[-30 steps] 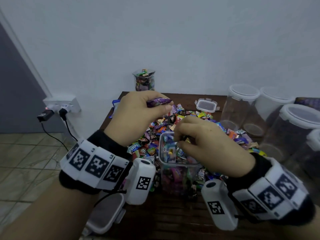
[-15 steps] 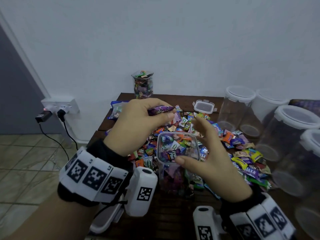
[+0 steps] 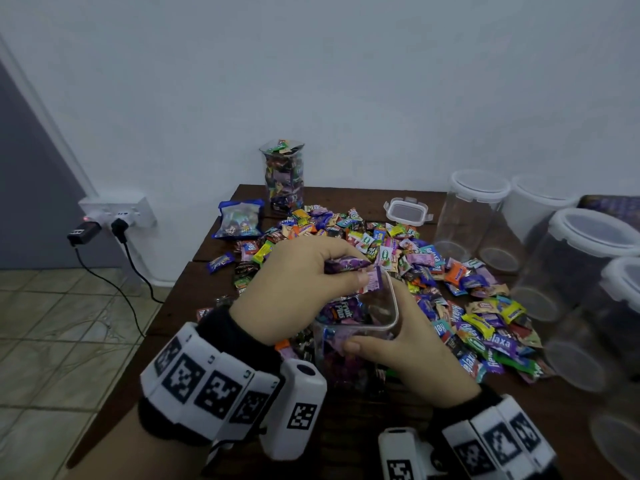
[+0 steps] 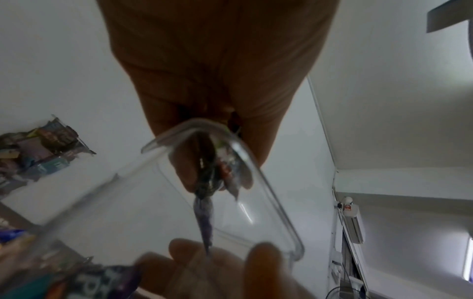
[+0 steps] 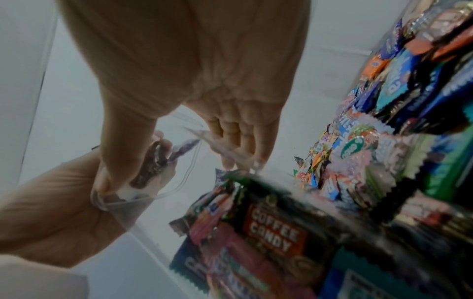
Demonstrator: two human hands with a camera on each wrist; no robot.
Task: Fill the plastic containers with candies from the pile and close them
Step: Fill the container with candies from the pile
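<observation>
Since a moment ago, the right hand point(image 3: 412, 344) has wrapped round the container point(image 3: 360, 327) and tipped it toward the left hand point(image 3: 298, 289), which has come over its mouth. Beyond both hands spreads the candy pile point(image 3: 450, 271) on the tabletop point(image 3: 194, 299). Left fingers pinch purple candies point(image 3: 346, 265). Tilted this far, the nearly full container could spill, or the wrappers could catch its rim. Its long axis leans off upright, mouth facing up and toward the left hand.
</observation>
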